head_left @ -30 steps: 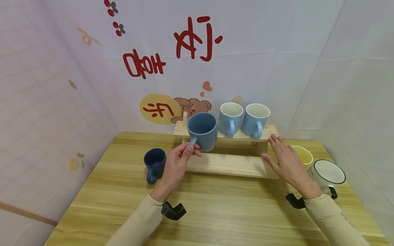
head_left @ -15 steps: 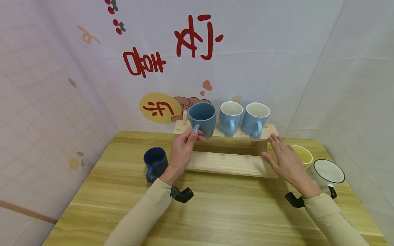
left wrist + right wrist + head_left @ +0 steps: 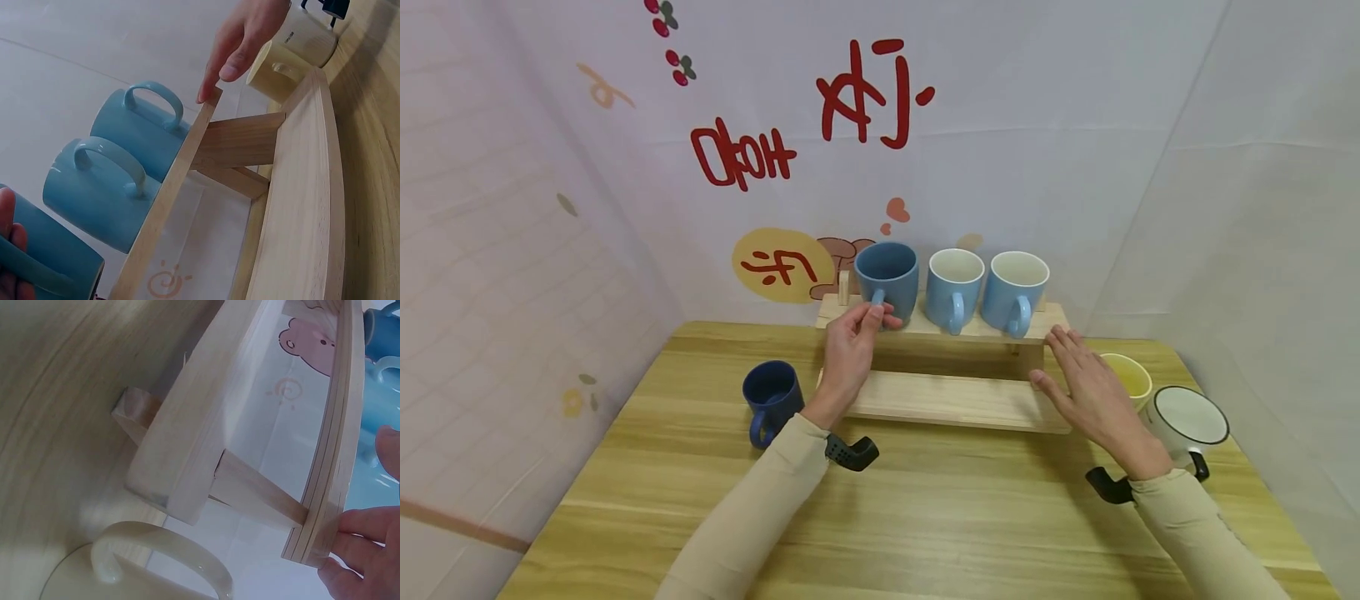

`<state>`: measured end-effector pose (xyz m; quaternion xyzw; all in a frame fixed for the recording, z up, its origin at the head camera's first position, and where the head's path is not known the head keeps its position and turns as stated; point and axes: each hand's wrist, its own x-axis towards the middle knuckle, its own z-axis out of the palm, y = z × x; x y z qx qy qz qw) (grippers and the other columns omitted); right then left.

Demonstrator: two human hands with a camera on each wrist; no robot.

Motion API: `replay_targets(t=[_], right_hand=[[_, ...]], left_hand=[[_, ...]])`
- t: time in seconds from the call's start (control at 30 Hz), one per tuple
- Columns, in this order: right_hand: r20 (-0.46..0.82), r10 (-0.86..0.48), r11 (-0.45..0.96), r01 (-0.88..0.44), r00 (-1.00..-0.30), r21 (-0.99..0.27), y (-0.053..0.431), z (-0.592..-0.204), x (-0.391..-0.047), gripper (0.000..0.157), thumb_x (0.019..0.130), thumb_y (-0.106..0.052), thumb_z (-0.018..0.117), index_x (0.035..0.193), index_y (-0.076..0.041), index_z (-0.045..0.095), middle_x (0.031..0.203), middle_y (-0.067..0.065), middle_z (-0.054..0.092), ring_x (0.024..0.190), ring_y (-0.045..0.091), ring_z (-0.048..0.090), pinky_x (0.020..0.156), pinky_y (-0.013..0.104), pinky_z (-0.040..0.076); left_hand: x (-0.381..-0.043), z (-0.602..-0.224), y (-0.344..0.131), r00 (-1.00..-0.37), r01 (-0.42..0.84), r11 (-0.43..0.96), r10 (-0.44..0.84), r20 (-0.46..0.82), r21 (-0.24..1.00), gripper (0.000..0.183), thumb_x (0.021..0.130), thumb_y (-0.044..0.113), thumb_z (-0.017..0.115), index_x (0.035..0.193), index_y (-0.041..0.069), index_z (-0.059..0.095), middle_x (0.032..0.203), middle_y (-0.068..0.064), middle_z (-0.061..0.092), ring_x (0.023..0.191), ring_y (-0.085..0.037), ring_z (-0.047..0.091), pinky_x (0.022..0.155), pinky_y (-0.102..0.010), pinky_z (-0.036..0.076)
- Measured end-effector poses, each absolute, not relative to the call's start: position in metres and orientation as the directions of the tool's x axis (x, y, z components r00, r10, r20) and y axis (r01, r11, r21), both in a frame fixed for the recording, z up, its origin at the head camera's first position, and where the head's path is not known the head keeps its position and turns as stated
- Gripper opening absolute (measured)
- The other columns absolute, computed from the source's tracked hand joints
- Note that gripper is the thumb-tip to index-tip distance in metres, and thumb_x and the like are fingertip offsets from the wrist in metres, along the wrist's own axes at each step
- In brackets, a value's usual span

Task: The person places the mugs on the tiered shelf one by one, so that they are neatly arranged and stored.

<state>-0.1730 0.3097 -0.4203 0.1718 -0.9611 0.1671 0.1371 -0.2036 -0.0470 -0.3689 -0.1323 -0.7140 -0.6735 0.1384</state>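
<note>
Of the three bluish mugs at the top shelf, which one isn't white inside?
The leftmost, the blue mug held by its handle in the left grip: its inside is blue too. The middle mug and right mug are both white inside.

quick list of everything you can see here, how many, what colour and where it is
wooden rack: 1, pale, two tiers, on the table
medium blue mug: 1, blue, upright at the top tier's left end
light blue mugs: 2, white inside, top tier, middle and right
dark blue mug: 1, navy, on the table left of the rack
yellow mug: 1, right of the rack
white mug: 1, black rim and handle, far right
table: 1, wood-toned, beneath everything
backdrop: count unclear, white with coloured prints, behind and beside
black wrist pieces: 2, one per wrist
sleeves: 2, beige
left hand: 1, pinching the medium blue mug's handle
right hand: 1, fingertips touching the top tier's right end
</note>
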Motion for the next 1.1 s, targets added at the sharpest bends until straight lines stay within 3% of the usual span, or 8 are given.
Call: replay_targets(t=[0.57,0.9,1.1], right_hand=[[0.328,-0.277,0.887,-0.371,-0.903,-0.274,0.310,-0.423,-0.177,0.073,0.107,-0.042,0.058,0.158,0.006,0.035,0.166,0.024,0.029,0.152,0.045,0.026,0.116,0.067,0.027],[0.332,-0.282,0.887,-0.377,-0.900,-0.268,0.310,-0.420,-0.176,0.072,0.106,-0.039,0.060,0.157,0.006,0.036,0.165,0.025,0.029,0.152,0.045,0.026,0.116,0.066,0.028],[0.321,-0.274,0.889,-0.366,-0.907,-0.274,0.308,-0.421,-0.176,0.072,0.105,-0.038,0.062,0.157,0.006,0.037,0.166,0.023,0.029,0.153,0.044,0.026,0.115,0.067,0.029]], left_hand=[[-0.220,-0.381,-0.044,-0.941,0.337,0.118,0.011,0.338,0.934,0.033,0.109,0.027,0.055,0.120,0.001,0.072,0.104,-0.012,0.078,0.116,-0.023,0.066,0.097,-0.038,0.049],[-0.214,-0.379,-0.058,-0.947,0.320,0.173,0.046,0.317,0.931,0.034,0.107,0.027,0.061,0.132,0.006,0.069,0.126,-0.009,0.073,0.120,-0.024,0.064,0.104,-0.046,0.050],[-0.200,-0.384,-0.073,-0.938,0.344,0.242,0.050,0.343,0.907,0.039,0.106,0.026,0.062,0.141,0.009,0.064,0.136,-0.008,0.067,0.128,-0.025,0.058,0.112,-0.046,0.044]])
